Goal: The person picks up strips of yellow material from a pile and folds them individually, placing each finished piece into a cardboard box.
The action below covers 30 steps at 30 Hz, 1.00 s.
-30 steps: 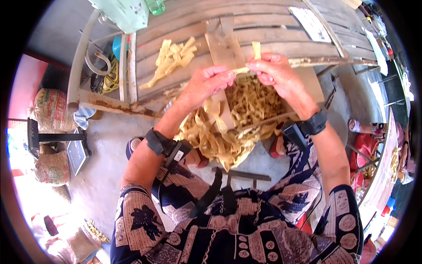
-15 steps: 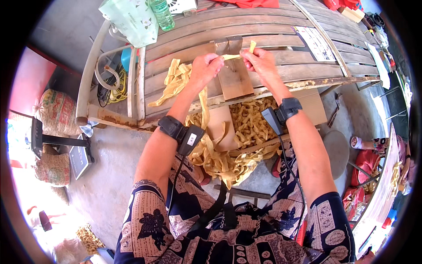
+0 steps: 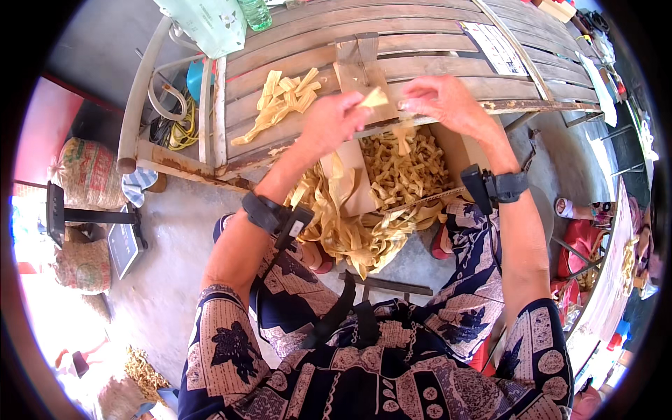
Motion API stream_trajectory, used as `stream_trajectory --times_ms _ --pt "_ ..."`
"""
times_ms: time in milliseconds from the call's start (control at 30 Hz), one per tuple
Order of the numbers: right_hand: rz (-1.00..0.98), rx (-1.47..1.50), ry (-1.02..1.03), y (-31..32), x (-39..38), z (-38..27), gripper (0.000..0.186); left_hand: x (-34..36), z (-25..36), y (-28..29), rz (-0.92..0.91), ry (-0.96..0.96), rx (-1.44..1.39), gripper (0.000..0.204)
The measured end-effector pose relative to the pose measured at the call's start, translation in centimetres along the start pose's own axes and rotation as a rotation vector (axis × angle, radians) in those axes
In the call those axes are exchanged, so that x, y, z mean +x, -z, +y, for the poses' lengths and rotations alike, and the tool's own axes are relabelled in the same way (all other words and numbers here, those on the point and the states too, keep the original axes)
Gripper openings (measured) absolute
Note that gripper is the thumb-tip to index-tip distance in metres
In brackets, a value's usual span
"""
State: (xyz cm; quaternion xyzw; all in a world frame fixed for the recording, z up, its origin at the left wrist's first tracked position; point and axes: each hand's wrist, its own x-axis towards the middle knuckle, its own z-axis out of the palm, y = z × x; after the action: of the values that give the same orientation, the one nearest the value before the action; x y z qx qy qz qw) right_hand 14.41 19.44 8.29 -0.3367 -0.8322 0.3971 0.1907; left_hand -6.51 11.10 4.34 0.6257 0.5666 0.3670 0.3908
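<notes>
My left hand [image 3: 334,115] is closed on a pale yellow folded strip [image 3: 373,100] at the slatted table's front edge. My right hand [image 3: 441,105] is apart from it, to the right, fingers loosely bent and apart, holding nothing. A blurred yellow piece [image 3: 402,138] is in the air below my right hand, over a cardboard box [image 3: 465,154] heaped with small yellow knotted pieces [image 3: 413,168]. Long loose yellow strips [image 3: 336,224] hang at the box's front left. More strips [image 3: 280,101] lie on the table [image 3: 420,42], left of a short wooden board [image 3: 357,59].
A pale bag [image 3: 203,21] and green bottle [image 3: 253,10] stand at back left. Sacks [image 3: 80,182] and a black scale [image 3: 122,241] are at left, cables [image 3: 183,129] under the table frame. At right are another table [image 3: 602,266] and part of another person [image 3: 563,208].
My hands, which held a strip between them, have separated. My right hand has let go and moved right, and a piece appears falling below it.
</notes>
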Motion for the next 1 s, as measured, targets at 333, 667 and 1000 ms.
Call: stream_trajectory --times_ms 333,667,1000 --pt "-0.054 0.401 0.091 -0.4 -1.6 0.8 0.013 -1.5 -0.5 0.2 -0.267 0.058 -0.424 0.017" --pt "-0.096 0.205 -0.299 -3.0 -1.2 0.8 0.024 -2.3 1.1 -2.3 0.075 -0.529 0.519 0.014" --pt "-0.643 0.637 -0.173 -4.8 -3.1 -1.3 0.029 -2.1 -0.6 1.3 -0.293 -0.048 -0.306 0.016"
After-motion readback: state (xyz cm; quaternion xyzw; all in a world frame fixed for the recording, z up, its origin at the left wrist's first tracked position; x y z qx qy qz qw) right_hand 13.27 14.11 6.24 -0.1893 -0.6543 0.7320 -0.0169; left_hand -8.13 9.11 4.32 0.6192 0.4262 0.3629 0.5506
